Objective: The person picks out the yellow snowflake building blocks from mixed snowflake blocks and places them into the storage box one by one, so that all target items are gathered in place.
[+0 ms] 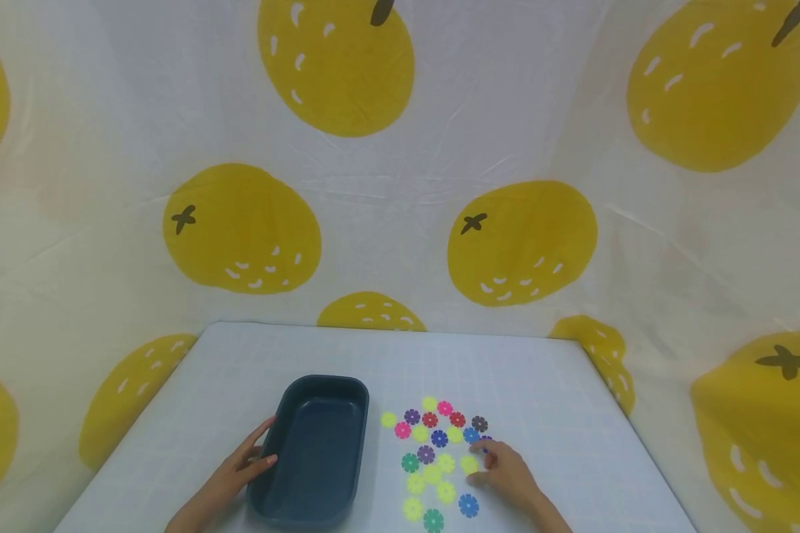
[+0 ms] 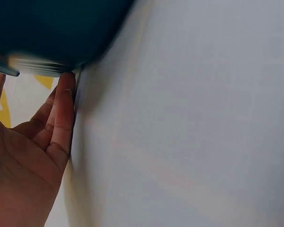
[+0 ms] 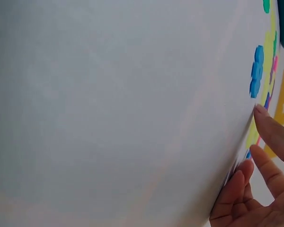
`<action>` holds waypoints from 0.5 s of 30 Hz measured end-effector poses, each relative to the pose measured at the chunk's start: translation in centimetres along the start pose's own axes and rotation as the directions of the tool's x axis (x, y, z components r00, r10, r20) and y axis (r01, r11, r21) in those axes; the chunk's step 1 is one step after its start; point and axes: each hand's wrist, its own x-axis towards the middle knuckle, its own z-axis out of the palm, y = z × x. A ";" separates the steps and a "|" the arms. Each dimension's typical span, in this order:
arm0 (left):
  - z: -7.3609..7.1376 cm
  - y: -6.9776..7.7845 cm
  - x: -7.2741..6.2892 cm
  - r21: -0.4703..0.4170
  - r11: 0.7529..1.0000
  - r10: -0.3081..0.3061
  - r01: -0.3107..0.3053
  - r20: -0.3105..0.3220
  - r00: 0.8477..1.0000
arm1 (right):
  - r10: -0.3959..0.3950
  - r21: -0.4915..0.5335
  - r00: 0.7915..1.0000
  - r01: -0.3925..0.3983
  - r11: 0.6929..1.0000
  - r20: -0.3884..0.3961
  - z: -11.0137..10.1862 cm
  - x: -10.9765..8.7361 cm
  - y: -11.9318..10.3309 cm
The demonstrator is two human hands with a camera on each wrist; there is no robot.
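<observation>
Right of the dark tray, flower-shaped discs lie spread on the white table. Your right hand is at their right side, thumb and forefinger parted about a yellow disc, nothing visibly held. Your left hand grips the tray's left side, thumb at rim. Probably best: fingertips low, pinch one disc by its edges, don't drag neighbours, hold the tray steady.

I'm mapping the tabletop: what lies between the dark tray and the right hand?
In the head view, scattered multicolored notched discs lie between the dark tray and right hand.
</observation>
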 end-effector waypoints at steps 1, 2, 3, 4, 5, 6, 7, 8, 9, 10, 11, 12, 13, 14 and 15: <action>0.0 0.0 0.0 -0.003 1.000 0.003 -0.003 0.001 1.000 | 0.001 -0.003 1.000 -0.001 1.000 -0.004 0.1 0.0 0.0; 0.0 0.0 0.0 -0.006 1.000 0.004 -0.004 0.002 1.000 | 0.003 -0.007 1.000 -0.003 1.000 -0.009 0.2 0.1 0.0; 0.0 0.0 0.0 -0.006 1.000 0.008 -0.008 0.004 1.000 | 0.006 -0.014 1.000 -0.006 1.000 -0.014 0.2 0.1 0.0; -0.1 -0.1 0.0 -0.007 1.000 0.008 -0.008 0.003 1.000 | 0.010 -0.019 1.000 -0.010 1.000 -0.018 0.3 0.1 0.0; -0.1 -0.1 0.0 -0.008 1.000 0.010 -0.010 0.004 1.000 | 0.014 -0.023 1.000 -0.015 1.000 -0.022 0.4 0.2 -0.1; -0.1 -0.1 0.0 -0.007 1.000 0.013 -0.012 0.004 1.000 | 0.019 -0.027 0.999 -0.020 0.999 -0.027 0.4 0.2 -0.1; -0.1 -0.1 0.0 -0.005 1.000 0.015 -0.015 0.004 1.000 | 0.026 -0.028 0.999 -0.027 0.999 -0.032 0.5 0.2 -0.2; -0.1 -0.1 0.0 -0.004 1.000 0.017 -0.017 0.005 1.000 | 0.034 -0.029 0.999 -0.035 0.999 -0.037 0.5 0.2 -0.2; -0.2 -0.1 0.0 -0.001 1.000 0.021 -0.021 0.006 1.000 | 0.046 -0.028 0.998 -0.047 0.999 -0.042 0.6 0.2 -0.3; -0.1 -0.1 0.0 0.001 1.000 0.021 -0.021 0.005 1.000 | 0.052 -0.026 0.998 -0.054 0.998 -0.045 0.7 0.2 -0.4; -0.1 -0.1 0.0 0.002 1.000 0.023 -0.023 0.004 1.000 | 0.058 -0.024 0.997 -0.059 0.998 -0.051 0.7 0.2 -0.4; -0.1 -0.1 -0.1 0.003 1.000 0.027 -0.027 0.005 1.000 | 0.064 -0.020 0.996 -0.065 0.998 -0.055 0.8 0.2 -0.5; -0.1 -0.1 -0.1 0.000 1.000 0.028 -0.028 0.005 1.000 | 0.064 -0.017 0.996 -0.065 0.998 -0.057 0.8 0.2 -0.6; -0.1 -0.1 -0.1 0.001 1.000 0.030 -0.030 0.004 1.000 | 0.064 -0.007 0.996 -0.064 0.998 -0.062 0.9 0.2 -0.6; -0.1 -0.1 -0.1 0.004 0.999 0.032 -0.032 0.003 0.999 | 0.061 -0.001 0.996 -0.061 0.998 -0.067 1.0 0.2 -0.6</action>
